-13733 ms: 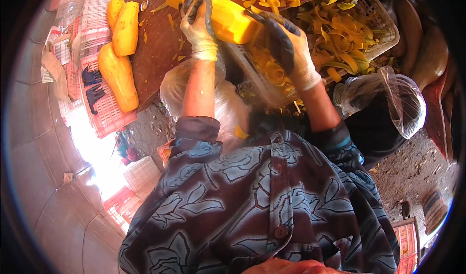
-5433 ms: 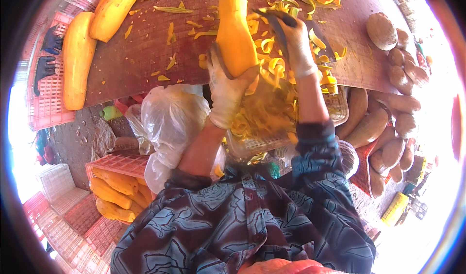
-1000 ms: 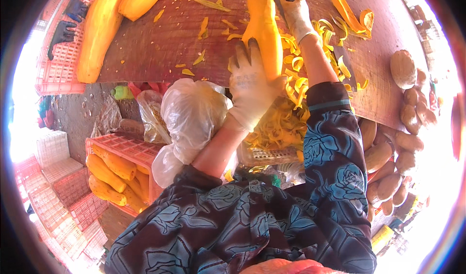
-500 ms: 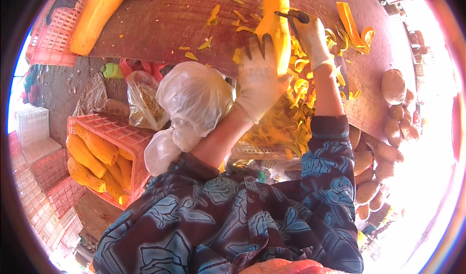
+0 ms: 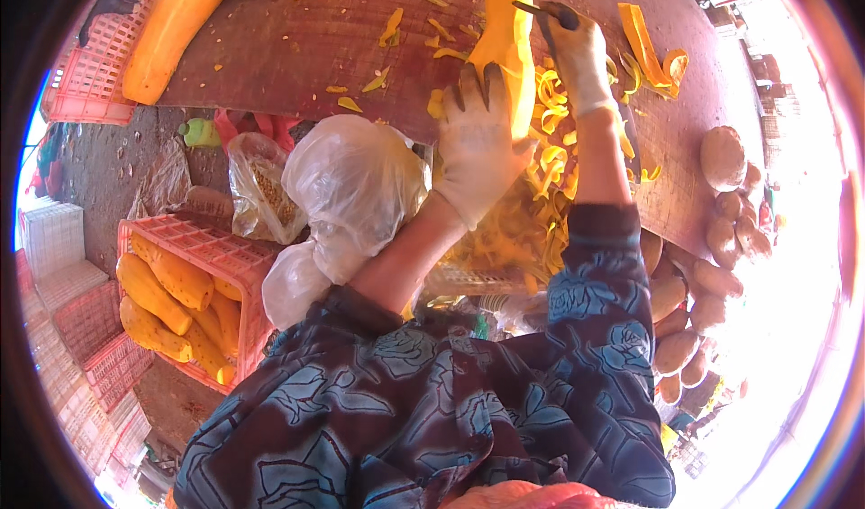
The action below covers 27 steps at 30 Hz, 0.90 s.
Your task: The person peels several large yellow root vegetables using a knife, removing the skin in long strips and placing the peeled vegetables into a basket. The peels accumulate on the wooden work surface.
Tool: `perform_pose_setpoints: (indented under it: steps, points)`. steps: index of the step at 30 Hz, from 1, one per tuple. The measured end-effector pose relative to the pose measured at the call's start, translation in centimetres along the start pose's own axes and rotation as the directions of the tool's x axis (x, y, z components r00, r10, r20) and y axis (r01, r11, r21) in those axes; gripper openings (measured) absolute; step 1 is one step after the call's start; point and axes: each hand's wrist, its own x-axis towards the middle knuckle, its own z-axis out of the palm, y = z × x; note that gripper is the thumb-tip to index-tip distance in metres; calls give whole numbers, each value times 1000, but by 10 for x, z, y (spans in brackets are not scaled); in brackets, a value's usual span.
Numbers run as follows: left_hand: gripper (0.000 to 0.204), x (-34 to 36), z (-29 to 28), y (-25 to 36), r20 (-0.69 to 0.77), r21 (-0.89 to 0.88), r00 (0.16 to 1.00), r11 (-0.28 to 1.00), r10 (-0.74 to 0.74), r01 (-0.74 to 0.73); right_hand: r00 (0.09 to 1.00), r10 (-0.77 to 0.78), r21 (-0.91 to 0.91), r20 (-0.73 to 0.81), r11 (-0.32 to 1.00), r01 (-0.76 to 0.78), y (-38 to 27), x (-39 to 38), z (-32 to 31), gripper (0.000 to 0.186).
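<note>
My gloved left hand [image 5: 473,149] is wrapped over the lower part of a peeled yellow squash [image 5: 500,27] lying lengthways on the red-brown table [image 5: 288,49]. My gloved right hand [image 5: 577,59] grips a dark slim peeling tool [image 5: 550,15], whose tip rests on the squash's upper right side. Curled yellow peels [image 5: 551,171] lie beside and below that squash, partly in a plastic crate [image 5: 487,282] under the table's edge. A dark flat blade, partly hidden by my right arm and peels, lies at the right.
Whole squashes [image 5: 171,36] lie at upper left beside a pink crate [image 5: 90,86] with dark gloves. A pink crate of squashes [image 5: 252,248] stands lower left, near white plastic bags [image 5: 351,185]. Long peel pieces [image 5: 640,36] and brown tubers [image 5: 721,158] are at right. Stacked crates line the far left.
The squash, held raised earlier, now lies on the table under my left hand. Over the last second the tool's tip has shifted slightly along it, and the whole view has moved a little.
</note>
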Motion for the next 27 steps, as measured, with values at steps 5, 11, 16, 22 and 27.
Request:
perform_pose_setpoints:
  steps: [5,11,16,22,27]
  points:
    - [108,0,-1,-2,18,27,1000,1000,1,-1,996,-90,-99,9,991,90,18,29,32,28]
    - [105,-2,-2,-2,49,49,997,997,59,-61,997,-66,-223,39,972,73,22,12,12,29]
    - [102,-2,-2,2,34,83,998,995,54,-57,999,-2,-89,47,996,6,15,-16,6,34]
    - [99,-6,4,8,19,149,996,985,87,-89,991,133,119,-8,984,-132,19,-54,1,30]
    - [94,-12,13,13,21,207,990,968,137,-139,968,243,358,-61,911,-206,26,-76,-7,25]
